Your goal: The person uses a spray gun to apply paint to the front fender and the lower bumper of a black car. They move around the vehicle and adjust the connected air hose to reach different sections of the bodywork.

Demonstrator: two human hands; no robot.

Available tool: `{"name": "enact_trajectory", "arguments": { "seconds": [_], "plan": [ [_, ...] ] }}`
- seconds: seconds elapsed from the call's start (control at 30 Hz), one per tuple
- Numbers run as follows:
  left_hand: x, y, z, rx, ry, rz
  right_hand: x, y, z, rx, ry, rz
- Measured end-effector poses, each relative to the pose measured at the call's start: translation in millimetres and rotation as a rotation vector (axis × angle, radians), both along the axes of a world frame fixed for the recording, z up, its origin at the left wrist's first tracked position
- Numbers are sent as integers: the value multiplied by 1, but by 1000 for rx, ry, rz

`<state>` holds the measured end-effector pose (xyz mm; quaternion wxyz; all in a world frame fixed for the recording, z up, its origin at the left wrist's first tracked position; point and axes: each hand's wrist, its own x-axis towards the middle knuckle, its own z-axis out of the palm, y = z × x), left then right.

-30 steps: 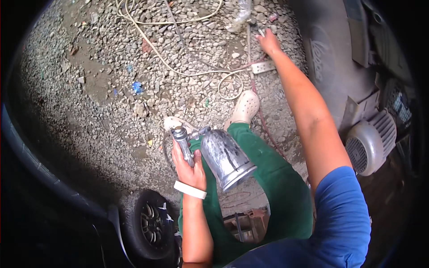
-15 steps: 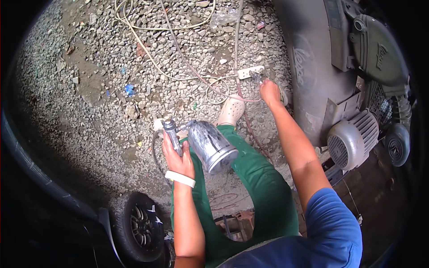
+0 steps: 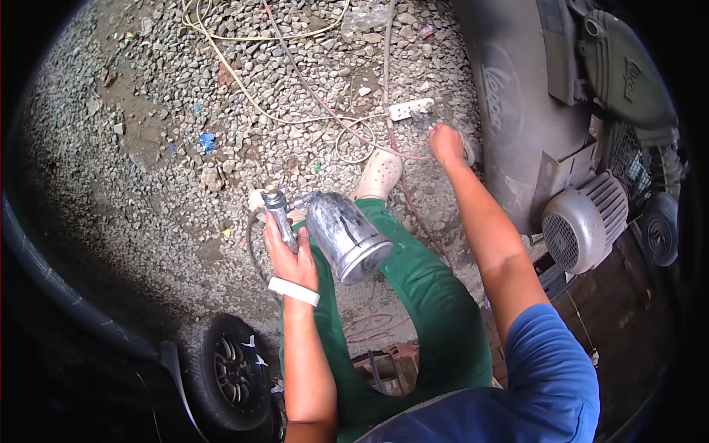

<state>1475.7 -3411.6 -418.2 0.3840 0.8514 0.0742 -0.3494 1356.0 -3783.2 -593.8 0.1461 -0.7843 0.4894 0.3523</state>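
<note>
— While the left hand (image 3: 289,255) grips the spray gun (image 3: 281,219), where's its metal cup (image 3: 346,236)?
— Tilted over the green-trousered knee (image 3: 413,266). The right hand (image 3: 446,144) closes around a plug at the white power strip (image 3: 410,109) on the gravel (image 3: 148,111).

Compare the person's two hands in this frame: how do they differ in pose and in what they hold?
The left hand is drawn in near the knee, gripping a spray gun with a metal cup; the right hand is stretched out to the gravel, closed beside a white power strip. The left wrist wears a white band; the right wrist shows none. Both hands are bare.
</note>
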Motion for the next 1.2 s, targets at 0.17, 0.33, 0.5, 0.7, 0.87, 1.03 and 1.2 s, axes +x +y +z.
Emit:
{"name": "enact_trajectory", "arguments": {
  "seconds": [0.17, 0.33, 0.5, 0.7, 0.87, 1.03, 1.2],
  "plan": [
    [-1, 4, -1, 16, -51, -44, 16, 2, 5, 17, -3, 30],
    [-2, 2, -1, 30, -98, -88, 45, 8, 3, 22, 43, 81],
    [2, 7, 0, 49, -134, -126, 66, 11, -18, 65, 79, 172],
    [11, 1, 6, 51, -74, -114, 55, -5, -41, 307, 150, -236],
    [20, 11, 28, 28, -97, -92, 61, 27, 31, 53, -49, -234],
    [26, 10, 101, 15, -46, -73, 41, 63, 187, 188, -172, 61],
    [4, 39, 200, 2, -62, 55, -7, 106, 334, 415, -383, 293]
  ]
}}
